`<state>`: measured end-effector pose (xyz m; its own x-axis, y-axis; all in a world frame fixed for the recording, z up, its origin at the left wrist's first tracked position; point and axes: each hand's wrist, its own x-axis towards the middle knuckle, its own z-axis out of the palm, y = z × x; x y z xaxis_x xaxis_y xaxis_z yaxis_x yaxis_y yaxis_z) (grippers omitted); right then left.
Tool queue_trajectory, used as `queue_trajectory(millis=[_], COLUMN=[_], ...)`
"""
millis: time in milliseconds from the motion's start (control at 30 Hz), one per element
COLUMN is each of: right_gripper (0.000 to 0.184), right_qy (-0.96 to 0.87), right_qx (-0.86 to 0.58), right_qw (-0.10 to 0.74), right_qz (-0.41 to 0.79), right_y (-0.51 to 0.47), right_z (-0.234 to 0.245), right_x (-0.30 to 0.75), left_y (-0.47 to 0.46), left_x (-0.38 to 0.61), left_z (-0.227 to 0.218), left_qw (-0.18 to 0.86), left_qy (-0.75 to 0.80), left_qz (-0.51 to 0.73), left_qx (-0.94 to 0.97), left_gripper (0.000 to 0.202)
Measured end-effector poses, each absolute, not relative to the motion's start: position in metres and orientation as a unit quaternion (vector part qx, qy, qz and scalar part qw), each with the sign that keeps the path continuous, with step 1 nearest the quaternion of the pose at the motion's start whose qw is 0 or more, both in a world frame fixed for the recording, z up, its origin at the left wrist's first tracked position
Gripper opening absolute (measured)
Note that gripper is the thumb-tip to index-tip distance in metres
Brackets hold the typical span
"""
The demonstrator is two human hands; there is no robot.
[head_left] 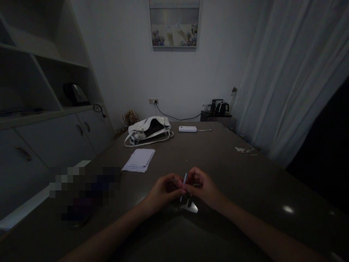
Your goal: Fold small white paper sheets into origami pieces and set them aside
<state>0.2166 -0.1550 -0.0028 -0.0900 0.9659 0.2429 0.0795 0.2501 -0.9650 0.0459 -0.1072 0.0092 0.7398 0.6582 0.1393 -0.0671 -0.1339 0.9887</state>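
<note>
"Head view, go: what's the left hand [160, 192] doing?"

"Pinching. Thumb and index are closing on a thin pale strip [184, 179] near its middle, other fingers curling loosely."

"And the right hand [207, 189]?"

"Meeting it from the other side, thumb tip pressing at about the same spot, fingers bending behind. Little gap showing in either grip. Can't tell which hand is carrying more."

"Where's the strip sitting?"

"Between the fingertips, above the near part of the tabletop [245, 178], standing on a slant, upper end leaning right. Both ends are sticking out past the fingers."

"Why hold it that way?"

"My read: something this slim is leaving room for fingertips only, and two pinches are probably keeping it from twisting. Material: too dark to tell, maybe paper."

"Rest of the layout?"

"Paper stack [140, 159] lying ahead and left, sheets overlapping unevenly; probably sitting there to stay within reach. White bag [138, 126] slumping behind it, mouth gaping, strap trailing in front. White device [187, 129] lying right of the bag, short cable [204, 130] pointing right. Pale scraps [240, 149] lying near the right edge, seemingly just out of the way."
</note>
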Motion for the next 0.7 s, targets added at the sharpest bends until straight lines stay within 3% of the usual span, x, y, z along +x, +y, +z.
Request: queue_trajectory(millis=[333, 700], right_gripper=[0.025, 0.035], right_qy=[-0.598, -0.504], right_qx=[-0.465, -0.452], right_qw=[0.501, 0.54], right_qz=[0.42, 0.5], right_y=[-0.156, -0.148], right_z=[0.0002, 0.0022], right_x=[0.2159, 0.2224], left_y=[-0.107, -0.1051], left_x=[0.0452, 0.0406], left_z=[0.0077, 0.0107], left_qw=[0.588, 0.532], left_qy=[0.267, 0.273], left_qz=[0.301, 0.318], left_qx=[0.702, 0.736], left_gripper=[0.029, 0.039])
